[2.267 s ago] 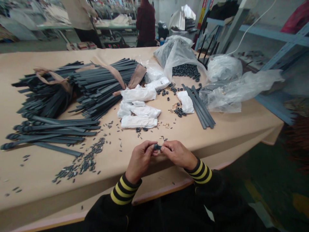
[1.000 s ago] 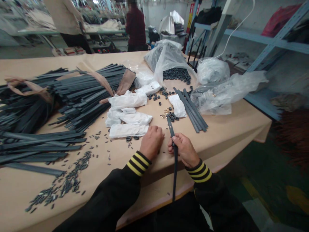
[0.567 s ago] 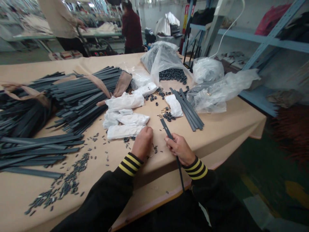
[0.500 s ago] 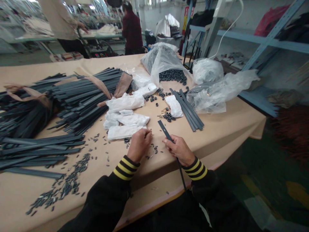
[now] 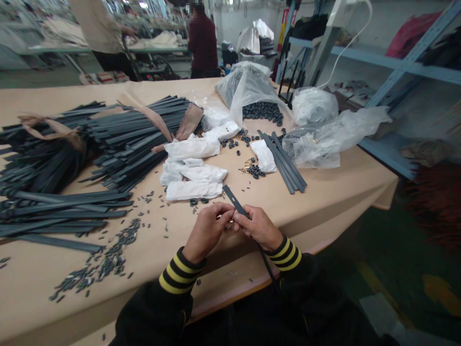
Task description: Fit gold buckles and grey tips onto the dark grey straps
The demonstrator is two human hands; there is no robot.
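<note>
A dark flat strap [image 5: 234, 200] is held in my right hand [image 5: 261, 227], between thumb and fingers, with its slotted end pointing up and away and its tail hanging past the table edge. My left hand [image 5: 209, 228] is closed in a pinch beside the strap, its fingertips meeting those of my right hand. A small glint of metal shows between the fingertips, too small to make out. White wrapped packets [image 5: 194, 190] lie just beyond my left hand. Gold buckles [image 5: 248, 166] and dark loops [image 5: 256, 171] sit farther out, near several loose straps [image 5: 284, 163].
Bundled dark straps [image 5: 133, 139] cover the table's left side, with a heap of small dark pieces [image 5: 108, 259] in front. An open plastic bag of loops [image 5: 262, 113] stands at the back; crumpled plastic [image 5: 338, 137] lies right. Two people stand beyond the table, near blue shelving [image 5: 406, 67].
My left hand has come right to meet my right hand at the strap. My right hand and the strap have shifted left. The view has moved slightly.
</note>
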